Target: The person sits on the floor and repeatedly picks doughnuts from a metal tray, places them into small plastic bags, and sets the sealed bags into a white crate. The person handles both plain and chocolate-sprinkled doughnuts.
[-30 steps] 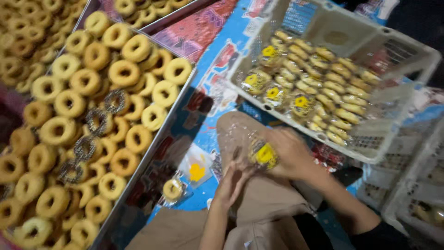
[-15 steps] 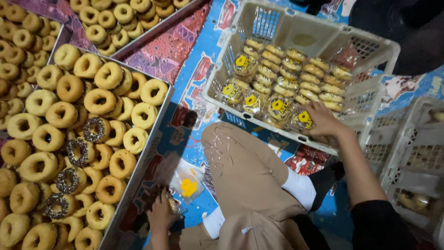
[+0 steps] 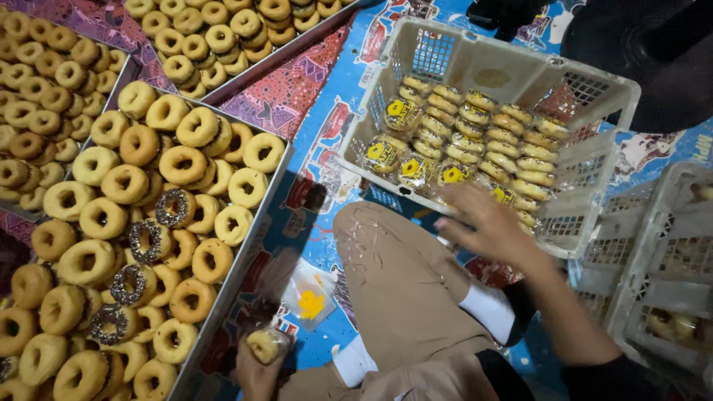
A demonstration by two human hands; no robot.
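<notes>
Big metal tray (image 3: pixel 276 194) on the floor, person's left side, packed w/ plain ring doughnuts (image 3: pixel 183 164), a few choc-sprinkled ones mixed in. More trays at the far left and top. Floor covering: bright printed mat (image 3: pixel 327 141), blue/red.

White plastic crate (image 3: pixel 512 70) ahead of the knee, rows of bagged doughnuts (image 3: pixel 475 126), yellow labels on the near row. More crates stacked at right, mostly out of view.

Right hand (image 3: pixel 486 223) hovers at the crate's near edge just over the wrapped rows, fingers spread, grip apart, nothing in it.

Left hand (image 3: pixel 256 371) low by the tray corner, grip clamped on one doughnut in a clear bag (image 3: pixel 266 344). Loose empty bags (image 3: pixel 308 293) w/ yellow print lie just beside, btwn tray and knee.

Handling, my judgement: bagged doughnut is light, soft, squashes easily; film is slick and crinkly. Best held round the outer rim w/ a loose cupped hold, or by the bag's slack end, not pinched through the middle.

Vs. half a sec ago: right hand was down among the packs in the crate, now lifted back, off them. Left hand was at the loose bags; it now has the bagged doughnut up.
</notes>
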